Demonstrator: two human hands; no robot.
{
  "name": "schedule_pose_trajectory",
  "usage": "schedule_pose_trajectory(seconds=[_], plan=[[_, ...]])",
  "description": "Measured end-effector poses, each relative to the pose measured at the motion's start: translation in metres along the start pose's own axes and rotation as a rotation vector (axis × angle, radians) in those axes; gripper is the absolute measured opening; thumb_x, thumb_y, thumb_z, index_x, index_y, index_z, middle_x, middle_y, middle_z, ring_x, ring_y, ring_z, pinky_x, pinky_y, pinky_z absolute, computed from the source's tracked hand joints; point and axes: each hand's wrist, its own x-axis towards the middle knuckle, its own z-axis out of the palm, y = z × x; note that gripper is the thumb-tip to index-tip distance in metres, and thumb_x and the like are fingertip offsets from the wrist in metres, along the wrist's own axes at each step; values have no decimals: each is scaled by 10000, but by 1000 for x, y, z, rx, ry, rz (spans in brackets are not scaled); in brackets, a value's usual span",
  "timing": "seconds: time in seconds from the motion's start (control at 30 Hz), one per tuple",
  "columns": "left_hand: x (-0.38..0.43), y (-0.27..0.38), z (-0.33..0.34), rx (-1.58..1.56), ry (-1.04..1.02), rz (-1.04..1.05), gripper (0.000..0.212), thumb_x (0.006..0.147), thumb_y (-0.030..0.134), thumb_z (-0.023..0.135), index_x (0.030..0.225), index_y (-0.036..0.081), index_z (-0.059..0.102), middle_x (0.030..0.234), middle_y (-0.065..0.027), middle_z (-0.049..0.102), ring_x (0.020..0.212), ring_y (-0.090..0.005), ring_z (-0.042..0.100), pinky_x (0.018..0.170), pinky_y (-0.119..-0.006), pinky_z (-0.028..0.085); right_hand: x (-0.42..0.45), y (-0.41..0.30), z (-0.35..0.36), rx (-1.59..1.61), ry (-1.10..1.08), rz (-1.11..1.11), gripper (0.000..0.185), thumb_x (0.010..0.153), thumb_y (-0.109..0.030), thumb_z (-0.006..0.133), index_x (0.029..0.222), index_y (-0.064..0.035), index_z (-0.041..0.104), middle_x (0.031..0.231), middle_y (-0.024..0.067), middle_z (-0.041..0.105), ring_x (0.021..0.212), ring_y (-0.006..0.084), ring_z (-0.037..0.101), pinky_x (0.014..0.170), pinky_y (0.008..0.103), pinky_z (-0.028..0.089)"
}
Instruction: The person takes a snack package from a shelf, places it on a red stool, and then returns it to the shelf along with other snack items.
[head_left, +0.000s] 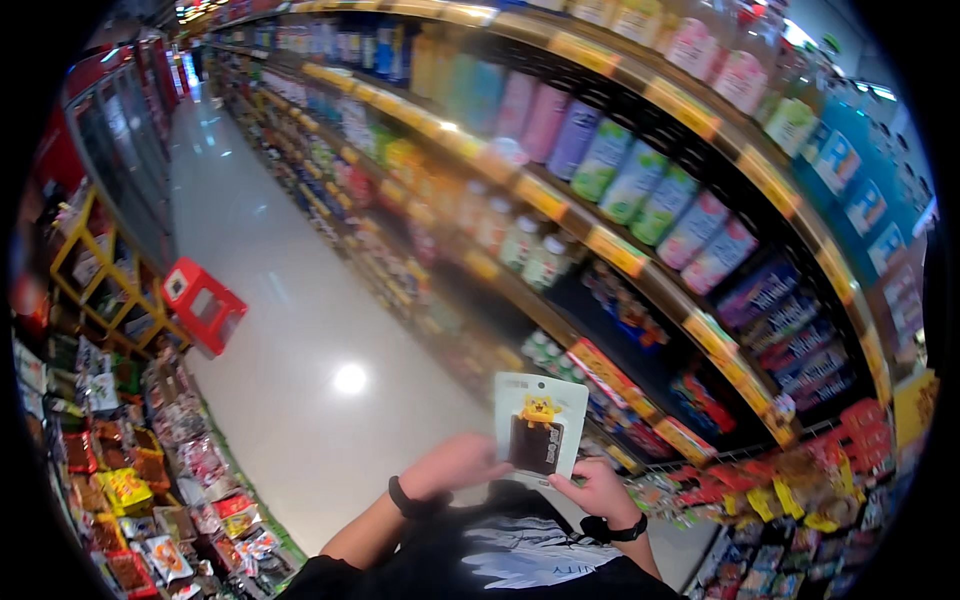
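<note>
A flat, pale packet (536, 420) with a round hang hole, a yellow cartoon animal and a dark brown panel is held upright in front of my torso. It bears writing. At its lower right corner, my right hand (602, 491) pinches it, thumb on the front. My left hand (461, 465), slightly blurred, is at the lower left edge, its thumb against the packet and its other fingers partly hidden. Dark bands circle both wrists.
Long store shelves (555, 199) with bottles and cartons run along the right. Bins of bagged snacks (124, 491) line the left, beside a yellow rack (112, 277). A red plastic stand (206, 306) is on the shiny aisle floor (300, 427). Glass-door coolers (120, 142) stand farther off.
</note>
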Motion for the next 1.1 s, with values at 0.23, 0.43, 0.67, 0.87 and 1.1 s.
schedule_pose_trajectory(seconds=[0.23, 0.43, 0.67, 0.87, 1.1], plan=[[-69, -41, -65, -105, 341, -219, 431, 889, 398, 694, 740, -6, 683, 728, -229, 643, 695, -406, 622, 668, -460, 504, 135, -14, 40, -197, -291, -330, 306, 860, -276, 736, 708, -14, 685, 660, 172, 628, 619, 354, 617, 585, 409, 473], [-100, -84, -125, -37, 645, -375, 373, 882, 370, 719, 799, 7, 707, 788, -216, 661, 738, -377, 634, 699, -422, 508, 280, -61, 82, 40, -507, -650, 247, 875, -208, 701, 765, 8, 656, 720, 180, 626, 665, 359, 610, 626, 395, 481], [-105, -90, -230, -66, 984, -506, 260, 867, 282, 752, 919, 29, 720, 810, -187, 673, 729, -322, 634, 702, -376, 506, 421, -155, 111, 138, -729, -888, 151, 874, -151, 672, 820, -11, 663, 743, 166, 630, 686, 333, 622, 625, 391, 475], [-101, -111, -275, -89, 1100, -549, 243, 865, 236, 762, 857, 6, 686, 775, -171, 657, 714, -263, 632, 670, -351, 493, 500, -182, 142, 89, -805, -939, 110, 863, -128, 665, 844, -22, 686, 731, 157, 642, 666, 316, 627, 623, 371, 481], [-120, -143, -302, -272, 1129, -670, 280, 900, 265, 731, 825, 4, 665, 723, -137, 646, 640, -211, 621, 622, -338, 491, 540, -210, 192, 185, -991, -773, 175, 892, -159, 699, 825, 1, 678, 707, 156, 623, 621, 250, 593, 596, 331, 464]])
